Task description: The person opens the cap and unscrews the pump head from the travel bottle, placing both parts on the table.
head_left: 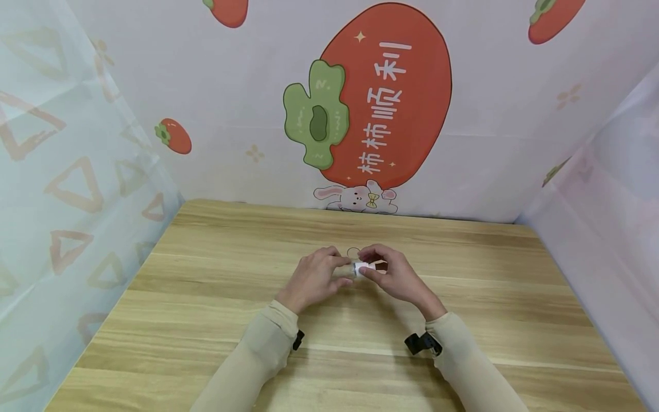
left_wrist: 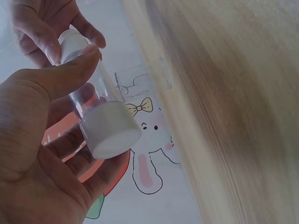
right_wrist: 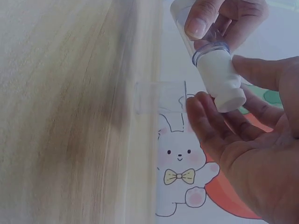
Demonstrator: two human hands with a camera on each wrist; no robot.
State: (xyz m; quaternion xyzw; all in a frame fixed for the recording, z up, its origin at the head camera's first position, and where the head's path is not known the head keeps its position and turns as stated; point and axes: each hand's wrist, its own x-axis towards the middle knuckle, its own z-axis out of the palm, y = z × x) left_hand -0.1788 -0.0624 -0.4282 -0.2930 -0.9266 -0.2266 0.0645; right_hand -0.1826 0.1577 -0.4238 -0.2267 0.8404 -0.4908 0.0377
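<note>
A clear pump bottle [left_wrist: 112,128] with a white base is held tilted between both hands. My left hand [head_left: 316,274] grips its transparent body, thumb on the near side and fingers behind. At the other end, the white pump head [right_wrist: 217,77] with its short nozzle lies between the thumb and curled fingers of my right hand [head_left: 399,274]. In the right wrist view, the right thumb [right_wrist: 259,70] rests at the white collar. A clear cylindrical cap [right_wrist: 161,98] stands on the table just beyond the hands.
The wood-grain table [head_left: 206,320] reaches back to a printed cloth wall [head_left: 231,166] with persimmons and a rabbit. Further cloth walls rise along the left and right table edges. A black strap-on camera [head_left: 423,344] sits at the right wrist.
</note>
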